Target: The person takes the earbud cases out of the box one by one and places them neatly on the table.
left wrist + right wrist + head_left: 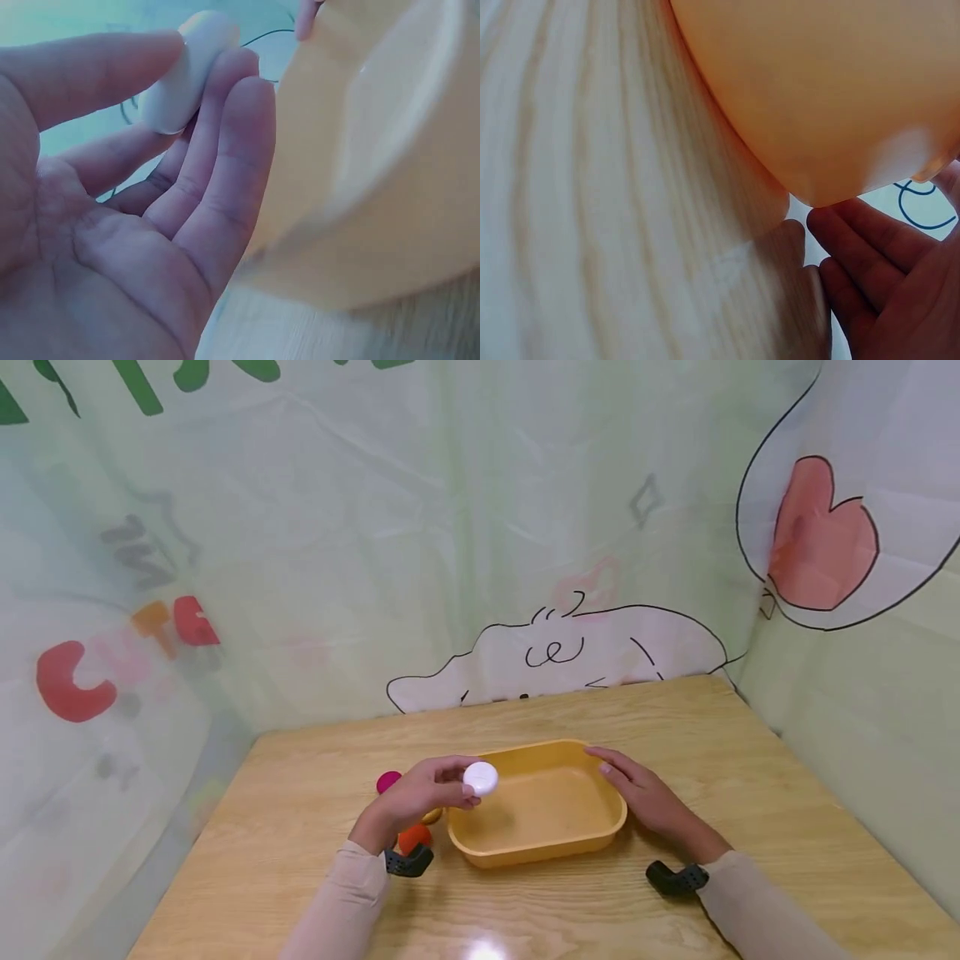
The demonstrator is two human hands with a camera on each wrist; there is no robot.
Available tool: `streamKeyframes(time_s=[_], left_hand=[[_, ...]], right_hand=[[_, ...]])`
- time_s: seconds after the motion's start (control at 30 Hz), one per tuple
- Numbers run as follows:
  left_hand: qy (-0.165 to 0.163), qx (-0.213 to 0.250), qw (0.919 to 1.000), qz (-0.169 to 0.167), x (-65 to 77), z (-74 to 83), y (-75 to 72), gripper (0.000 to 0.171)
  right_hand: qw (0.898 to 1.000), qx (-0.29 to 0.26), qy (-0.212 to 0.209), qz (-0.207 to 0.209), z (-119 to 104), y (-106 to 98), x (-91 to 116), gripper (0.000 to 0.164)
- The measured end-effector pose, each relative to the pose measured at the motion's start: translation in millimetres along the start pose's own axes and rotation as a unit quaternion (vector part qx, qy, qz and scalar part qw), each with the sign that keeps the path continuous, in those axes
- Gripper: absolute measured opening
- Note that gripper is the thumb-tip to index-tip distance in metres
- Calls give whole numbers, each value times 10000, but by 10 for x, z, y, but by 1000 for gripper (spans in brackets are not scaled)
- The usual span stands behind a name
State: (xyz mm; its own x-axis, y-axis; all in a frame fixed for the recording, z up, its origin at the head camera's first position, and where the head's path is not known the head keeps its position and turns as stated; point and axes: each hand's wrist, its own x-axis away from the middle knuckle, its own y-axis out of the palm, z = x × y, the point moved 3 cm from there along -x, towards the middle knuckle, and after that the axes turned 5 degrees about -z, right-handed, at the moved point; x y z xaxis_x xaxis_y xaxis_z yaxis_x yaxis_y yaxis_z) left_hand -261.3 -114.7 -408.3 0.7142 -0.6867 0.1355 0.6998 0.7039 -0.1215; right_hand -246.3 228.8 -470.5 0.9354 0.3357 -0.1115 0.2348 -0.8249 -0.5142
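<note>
My left hand (420,797) pinches a white round disc (481,777) between thumb and fingers, above the left side of a yellow-orange tray (540,853). Seen by the left wrist camera, the disc (187,71) is thick and smooth with rounded edges; its exact kind cannot be told. At the tray's far right corner, my right hand (648,797) holds the rim, thumb over the edge. The right wrist view has several fingers (866,259) against the outside of the tray (817,90). The tray stands upright on the wooden table, its visible inside bare.
Beside the tray's left end lie a magenta round object (388,782), an orange round one (415,838) and a golden one (432,816), partly covered by the left hand and wrist. A printed curtain (337,568) hangs behind the wooden table (300,827).
</note>
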Motion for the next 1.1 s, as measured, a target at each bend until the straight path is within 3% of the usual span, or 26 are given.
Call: streamKeyframes(time_s=[0.2,0.37,0.57,0.8,1.1], left_hand=[[55,121,9989,443,261,-107,-86,46],[186,96,9986,489,485,-203,-151,45],[-14,118,9976,675,757,-323,-187,53],[-155,172,9949,983,917,-432,-241,55],[-448,434,9925,1055,1214,-677,-227,57]], right_hand=[[10000,40,-18,6,-9,2,-6,49],[10000,-15,13,-15,6,30,-11,49],[9999,-44,73,-56,10,3,-3,50],[9999,-114,107,-15,4,-62,-30,51],[10000,-57,-29,-66,27,-12,-8,50]])
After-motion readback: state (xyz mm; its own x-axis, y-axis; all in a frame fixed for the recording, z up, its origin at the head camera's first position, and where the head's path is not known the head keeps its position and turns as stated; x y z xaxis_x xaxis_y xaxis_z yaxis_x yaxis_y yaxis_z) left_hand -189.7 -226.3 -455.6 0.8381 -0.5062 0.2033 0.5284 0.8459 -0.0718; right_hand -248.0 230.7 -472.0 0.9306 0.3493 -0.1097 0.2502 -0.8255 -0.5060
